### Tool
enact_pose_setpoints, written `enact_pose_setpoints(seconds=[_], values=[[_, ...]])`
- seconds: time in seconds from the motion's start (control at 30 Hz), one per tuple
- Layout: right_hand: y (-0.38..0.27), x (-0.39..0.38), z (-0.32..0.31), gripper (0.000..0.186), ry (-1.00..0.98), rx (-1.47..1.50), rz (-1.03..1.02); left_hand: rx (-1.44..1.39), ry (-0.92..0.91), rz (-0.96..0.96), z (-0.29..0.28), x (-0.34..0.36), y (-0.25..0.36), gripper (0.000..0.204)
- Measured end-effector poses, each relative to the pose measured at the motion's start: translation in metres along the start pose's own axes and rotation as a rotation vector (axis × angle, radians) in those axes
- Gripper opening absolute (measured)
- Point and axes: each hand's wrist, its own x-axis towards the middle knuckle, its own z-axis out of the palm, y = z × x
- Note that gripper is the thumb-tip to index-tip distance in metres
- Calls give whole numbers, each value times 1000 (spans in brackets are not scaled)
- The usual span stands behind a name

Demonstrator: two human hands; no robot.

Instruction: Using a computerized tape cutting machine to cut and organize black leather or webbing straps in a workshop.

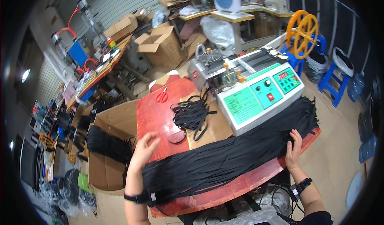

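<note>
A long, thick bundle of flat black straps (224,161) lies across the near side of the red table (160,117), running from left to upper right. My left hand (146,147) is raised beside the bundle's left end, fingers loosely bent and apart, nothing in them. At the bundle's right part, my right hand (294,148) rests against its near edge with the fingers stretched out. Behind the bundle stands a white strap-cutting machine (256,97) with green panels and a lit display. A loose tangle of black straps (192,113) lies left of the machine.
Red-handled scissors (162,96) and a black loop (177,137) lie on the table. An open cardboard box (106,173) at the left holds another black bundle (106,143). A yellow reel (303,33) rises behind the machine, and a blue stool (334,83) stands to the right.
</note>
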Motion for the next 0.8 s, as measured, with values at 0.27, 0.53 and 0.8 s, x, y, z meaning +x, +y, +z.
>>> enact_pose_setpoints(seconds=[0.27, 0.53, 0.8], values=[[1, 0, -10, 25, 66, -5, -20, -236, -55, 82, 40, -113, 7, 21], [16, -6, -6, 23, 88, 93, -20, -203, 120, 26, 73, -166, 70, 39], [11, -3, -9, 21, 82, 21, 14, -295, 50, 72, 59, -128, 60, 16]])
